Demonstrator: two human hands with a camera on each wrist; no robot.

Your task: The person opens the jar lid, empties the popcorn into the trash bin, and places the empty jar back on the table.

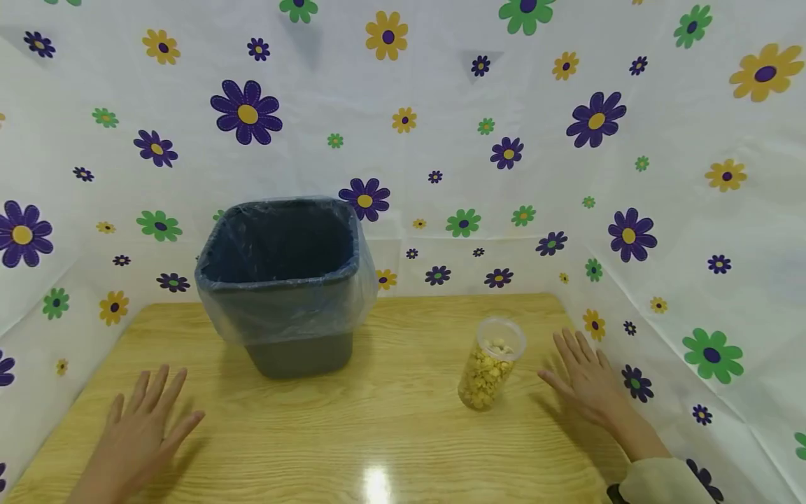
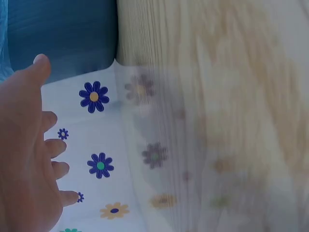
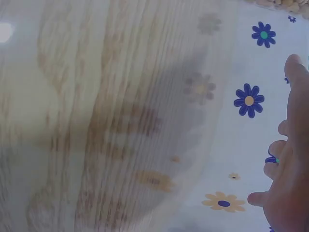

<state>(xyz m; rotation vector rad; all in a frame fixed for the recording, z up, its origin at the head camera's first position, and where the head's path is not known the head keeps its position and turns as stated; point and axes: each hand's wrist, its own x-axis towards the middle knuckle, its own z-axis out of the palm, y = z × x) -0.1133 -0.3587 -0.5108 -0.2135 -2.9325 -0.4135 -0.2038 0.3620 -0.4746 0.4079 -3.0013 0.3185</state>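
Observation:
My left hand (image 1: 141, 430) is at the table's left side, fingers spread and straight, holding nothing. Beyond it stands a dark grey trash bin (image 1: 299, 355), its rim wrapped in a clear plastic bag (image 1: 296, 308). On the right, my right hand (image 1: 585, 381) is held out flat with its fingers apart, to the right of a clear jar (image 1: 502, 334) and not touching it. Yellow popcorn-like pieces (image 1: 485, 378) fill most of the upright jar, and its top appears uncovered. In the left wrist view the bin (image 2: 63, 38) shows past my thumb.
A glossy wood-grain table (image 1: 390, 420) lies under everything. White cloth (image 1: 441, 91) printed with purple, yellow and green flowers rises behind the table and along both sides.

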